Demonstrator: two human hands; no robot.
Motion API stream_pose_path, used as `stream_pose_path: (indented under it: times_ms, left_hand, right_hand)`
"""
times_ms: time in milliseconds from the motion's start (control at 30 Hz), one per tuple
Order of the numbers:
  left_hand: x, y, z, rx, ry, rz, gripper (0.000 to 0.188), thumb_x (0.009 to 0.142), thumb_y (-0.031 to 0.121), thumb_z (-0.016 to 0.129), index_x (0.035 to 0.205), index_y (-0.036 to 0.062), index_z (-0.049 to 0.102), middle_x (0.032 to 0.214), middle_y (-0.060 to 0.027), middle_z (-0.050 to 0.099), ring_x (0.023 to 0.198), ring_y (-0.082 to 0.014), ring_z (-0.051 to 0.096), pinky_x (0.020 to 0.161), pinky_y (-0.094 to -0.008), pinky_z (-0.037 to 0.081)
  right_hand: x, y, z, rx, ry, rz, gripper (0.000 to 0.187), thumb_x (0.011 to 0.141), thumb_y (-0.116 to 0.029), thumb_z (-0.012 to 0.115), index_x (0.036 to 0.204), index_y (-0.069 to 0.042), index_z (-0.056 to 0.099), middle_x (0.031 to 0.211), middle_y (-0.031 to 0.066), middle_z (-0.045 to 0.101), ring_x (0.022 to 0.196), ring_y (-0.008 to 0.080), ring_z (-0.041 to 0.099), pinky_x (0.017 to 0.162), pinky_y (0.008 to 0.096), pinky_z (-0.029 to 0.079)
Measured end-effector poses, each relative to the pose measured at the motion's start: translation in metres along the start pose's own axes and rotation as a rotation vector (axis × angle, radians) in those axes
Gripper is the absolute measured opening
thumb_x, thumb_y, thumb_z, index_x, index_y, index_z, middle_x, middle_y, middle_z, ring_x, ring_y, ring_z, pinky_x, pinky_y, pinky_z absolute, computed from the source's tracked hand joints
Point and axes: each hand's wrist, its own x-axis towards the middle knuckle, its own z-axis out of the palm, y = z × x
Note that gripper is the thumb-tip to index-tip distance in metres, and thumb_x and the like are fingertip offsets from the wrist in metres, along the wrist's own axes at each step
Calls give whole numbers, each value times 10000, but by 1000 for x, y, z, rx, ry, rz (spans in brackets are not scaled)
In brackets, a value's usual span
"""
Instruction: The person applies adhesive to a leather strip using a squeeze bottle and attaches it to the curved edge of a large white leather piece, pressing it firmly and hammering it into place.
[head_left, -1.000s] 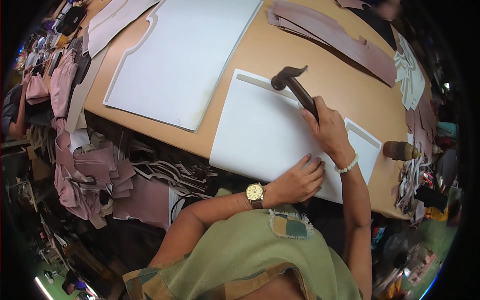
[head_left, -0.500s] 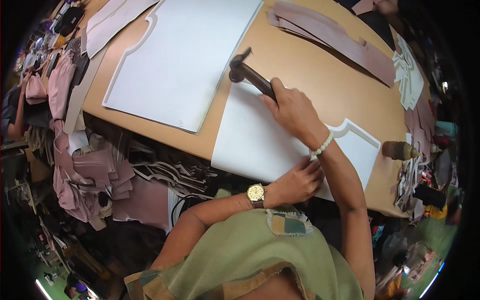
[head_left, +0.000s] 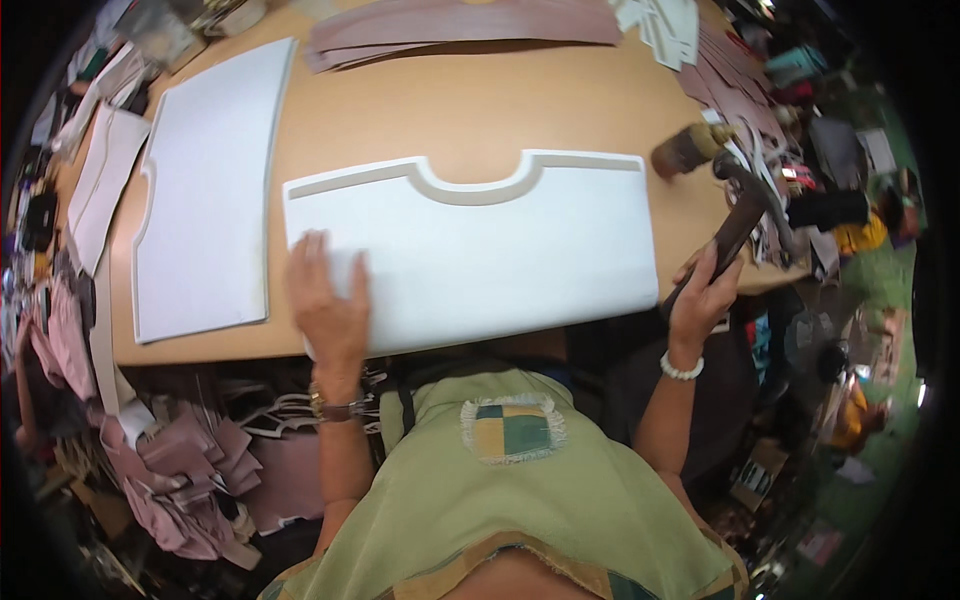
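Note:
In front of me on the table lies a white panel, with a rounded notch in its far edge and a greyish strip running along that edge. My left hand is over its left end, fingers stretched and spread, a little blurred. Whether the palm presses on the panel I cannot tell. Off the panel's right end, my right hand is closed round the handle of a hammer, whose dark head points up and away from me.
Another white panel lies to the left on the tan table. Mauve strips are stacked at the far side. A brown bottle stands near the hammer, beside scraps at the right edge. Mauve pieces hang below the table at left.
My right hand has carried the hammer from above the table to its right side. My left hand has moved from the front edge to the panel's left end and opened. The view has turned rightward.

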Motion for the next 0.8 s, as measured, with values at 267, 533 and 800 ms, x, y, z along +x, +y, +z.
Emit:
stream_pose_path:
  times_ms: [267, 533, 800]
  left_hand:
    - [0, -21, 3, 409, -42, -94, 489, 871, 312, 545, 1209, -36, 479, 1232, -234, 474, 1167, -368, 418, 945, -472, 352]
    - [-3, -28, 9, 154, -14, -152, 450, 794, 228, 641, 1171, 11, 529, 1194, -213, 492, 1094, -363, 472, 916, -446, 376]
    - [25, -18, -13, -224, -24, -480, 557, 626, 103, 765, 1135, 23, 555, 954, -133, 547, 867, -259, 524, 782, -355, 446]
  right_hand:
    - [105, 77, -8, -596, 40, 173, 308, 871, -260, 543, 960, 27, 477, 739, 199, 608, 706, 317, 624, 625, 419, 461]
    - [83, 82, 15, -883, 127, -323, 477, 825, -332, 599, 1104, 39, 487, 1039, 219, 543, 949, 393, 540, 813, 460, 424]
    - [-18, 48, 13, -607, -210, -34, 322, 767, -239, 693, 872, 41, 575, 891, 175, 551, 871, 339, 524, 792, 417, 408]
